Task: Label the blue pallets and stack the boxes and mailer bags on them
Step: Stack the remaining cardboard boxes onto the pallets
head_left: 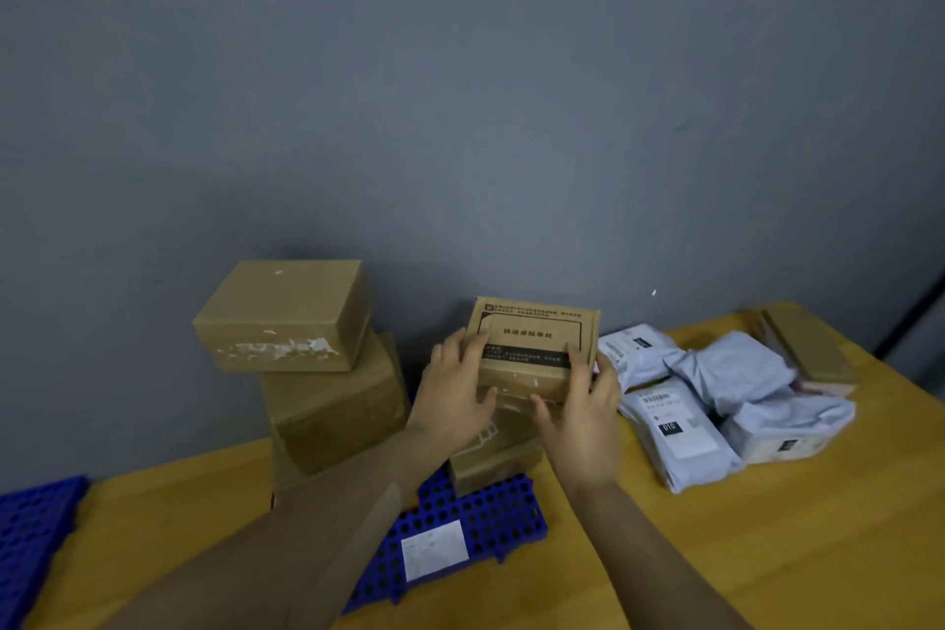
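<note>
A blue perforated pallet lies on the yellow table and carries a white label near its front edge. On it stand stacked brown boxes: a tall pile on the left topped by a plain box, and a lower pile on the right. My left hand and my right hand grip a printed brown box by its left and right sides, on top of the lower pile. Under it shows another box. White and grey mailer bags lie to the right.
A second blue pallet lies at the table's left edge. A flat brown box sits at the far right behind the bags. A grey wall stands right behind the stacks. The yellow table runs out to the front right.
</note>
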